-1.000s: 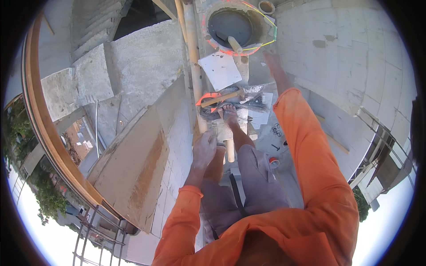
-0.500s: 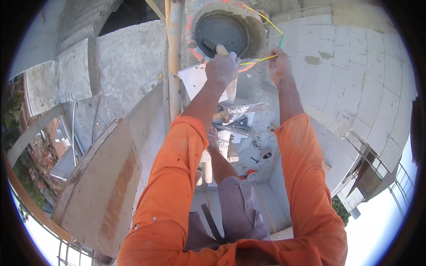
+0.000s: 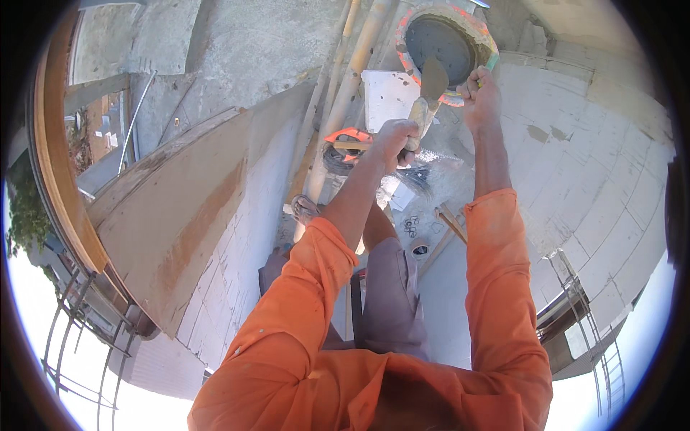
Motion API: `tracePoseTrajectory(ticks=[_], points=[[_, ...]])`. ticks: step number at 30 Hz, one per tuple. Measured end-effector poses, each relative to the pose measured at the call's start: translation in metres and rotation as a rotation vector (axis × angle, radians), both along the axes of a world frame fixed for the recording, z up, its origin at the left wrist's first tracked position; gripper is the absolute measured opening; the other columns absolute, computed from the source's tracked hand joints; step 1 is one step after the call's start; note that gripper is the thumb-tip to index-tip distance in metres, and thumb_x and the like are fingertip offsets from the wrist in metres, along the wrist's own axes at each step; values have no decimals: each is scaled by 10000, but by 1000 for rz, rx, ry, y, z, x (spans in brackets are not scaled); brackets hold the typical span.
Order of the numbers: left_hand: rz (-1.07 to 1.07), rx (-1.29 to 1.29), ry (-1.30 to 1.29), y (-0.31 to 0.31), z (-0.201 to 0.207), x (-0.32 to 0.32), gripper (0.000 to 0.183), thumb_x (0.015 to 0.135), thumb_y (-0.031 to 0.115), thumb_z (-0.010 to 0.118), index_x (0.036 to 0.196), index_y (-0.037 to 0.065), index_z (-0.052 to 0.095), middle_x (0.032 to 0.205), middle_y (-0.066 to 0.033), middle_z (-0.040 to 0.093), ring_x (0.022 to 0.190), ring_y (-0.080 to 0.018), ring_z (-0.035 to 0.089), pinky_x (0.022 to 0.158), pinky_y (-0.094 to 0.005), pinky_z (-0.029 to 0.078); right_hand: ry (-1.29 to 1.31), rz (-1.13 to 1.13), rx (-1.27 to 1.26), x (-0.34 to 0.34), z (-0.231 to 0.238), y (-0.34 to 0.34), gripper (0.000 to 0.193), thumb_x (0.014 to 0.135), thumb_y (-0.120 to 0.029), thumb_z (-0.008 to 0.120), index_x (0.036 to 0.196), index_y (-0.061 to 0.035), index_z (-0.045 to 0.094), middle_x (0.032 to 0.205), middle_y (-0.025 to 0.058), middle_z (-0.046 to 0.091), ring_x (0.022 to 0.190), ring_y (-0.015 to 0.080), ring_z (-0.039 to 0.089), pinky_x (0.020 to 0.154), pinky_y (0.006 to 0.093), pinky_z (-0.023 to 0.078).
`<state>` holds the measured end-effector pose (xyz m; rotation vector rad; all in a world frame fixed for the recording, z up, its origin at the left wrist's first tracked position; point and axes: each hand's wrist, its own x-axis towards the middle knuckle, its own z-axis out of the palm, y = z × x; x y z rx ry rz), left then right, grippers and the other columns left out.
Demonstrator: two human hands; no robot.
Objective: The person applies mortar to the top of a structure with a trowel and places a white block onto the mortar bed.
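Note:
My left hand (image 3: 397,141) is closed around the pale, caked handle of a trowel (image 3: 434,77). The trowel's blade, coated in grey mortar, points away from me over the near edge of a round bucket (image 3: 402,44). Grey wet mortar (image 3: 440,44) fills the bottom of the bucket, and its rim is splashed orange-pink. My right hand (image 3: 481,95) is closed at the bucket's right near edge, on the yellow bucket handle, of which only a bit shows. A green piece of the handle (image 3: 492,60) sticks out just past the fingers.
Beside the bucket lies a white block (image 3: 388,100). Long poles (image 3: 353,72) run along its left. Under my left arm are an orange-handled tool (image 3: 348,135) and dark wire (image 3: 338,159). A pale block wall (image 3: 575,144) rises at right, a stained board (image 3: 194,208) at left.
My left hand has drawn back toward me, bringing the trowel blade up from the bucket. My right hand is now close against the rim. The whole view has shifted, with the bucket farther right.

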<state>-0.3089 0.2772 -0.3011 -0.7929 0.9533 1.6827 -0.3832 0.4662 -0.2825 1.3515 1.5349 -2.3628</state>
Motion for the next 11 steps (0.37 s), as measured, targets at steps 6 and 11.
tracePoseTrajectory(ticks=[6, 11], points=[[-86, -69, 135, -48, 61, 94, 452, 642, 62, 648, 1068, -39, 537, 790, -80, 574, 572, -156, 584, 439, -263, 446, 68, 190, 151, 49, 101, -37, 261, 927, -138, 479, 681, -124, 393, 642, -42, 311, 557, 72, 249, 549, 259, 251], [-15, -19, 99, -81, 91, 172, 532, 663, 65, 649, 1157, -47, 488, 779, -101, 593, 590, -169, 611, 469, -264, 472, 1, 577, 146, 92, 184, -63, 254, 952, -196, 470, 717, -119, 415, 650, -29, 299, 595, 67, 306, 555, 249, 264]])
